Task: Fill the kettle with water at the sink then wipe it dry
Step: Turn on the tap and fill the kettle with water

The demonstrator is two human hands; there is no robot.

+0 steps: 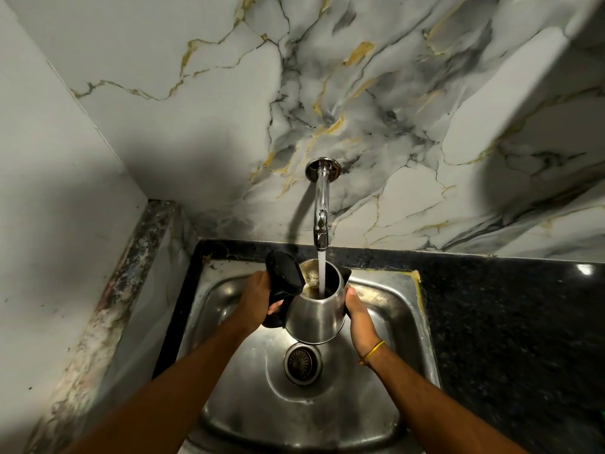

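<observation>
Both hands [258,294] grip kettle [316,314], its handle [275,306] partly hidden.

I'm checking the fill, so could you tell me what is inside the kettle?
The tap stream runs into the open kettle; the stained inner wall shows. The water level and bottom cannot be made out.

Left hand [258,298] grip closed; right hand [358,311] cupped, arms extended.

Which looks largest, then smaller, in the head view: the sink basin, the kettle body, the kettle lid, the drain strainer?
1. sink basin
2. kettle body
3. kettle lid and drain strainer: these look about alike, and the tilted lid is foreshortened, so no ranking.
</observation>
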